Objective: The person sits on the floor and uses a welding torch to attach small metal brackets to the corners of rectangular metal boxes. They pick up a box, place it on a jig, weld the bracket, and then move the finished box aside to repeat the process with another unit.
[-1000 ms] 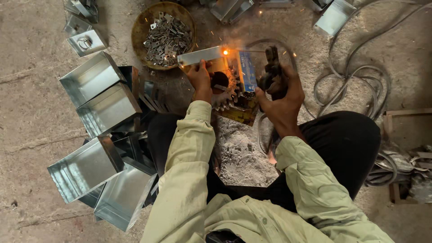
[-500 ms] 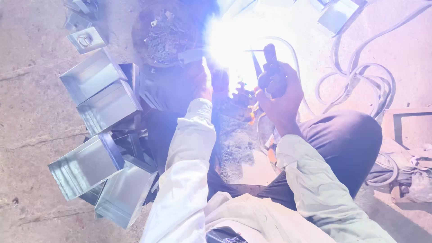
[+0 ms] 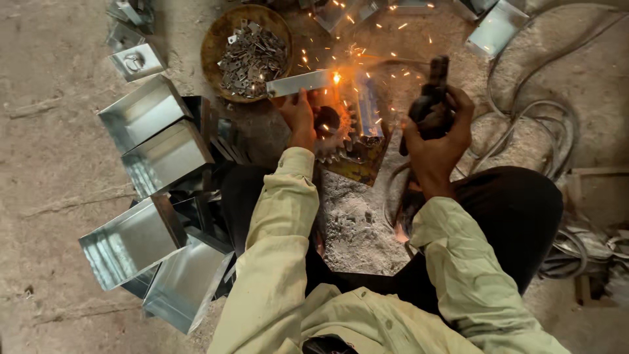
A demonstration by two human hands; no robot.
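My left hand (image 3: 299, 117) presses on a shiny sheet-metal box (image 3: 298, 83) that rests on a toothed gear block (image 3: 347, 134). An orange glow and flying sparks sit at the box's right end (image 3: 337, 77). My right hand (image 3: 438, 137) grips a dark welding electrode holder (image 3: 431, 98), lifted to the right of the glowing spot and apart from it. Both arms wear pale yellow sleeves. I sit on the ground with dark trousers.
A round brown bowl (image 3: 223, 29) of small metal pieces lies at the upper left. Several open sheet-metal boxes (image 3: 154, 141) are piled on my left. Grey ash (image 3: 357, 226) lies between my legs. Cables (image 3: 544, 124) coil on the right.
A bright welding flash filled the middle half a second ago. It has died to a glow with scattering sparks, and my right hand has pulled the holder away to the right.
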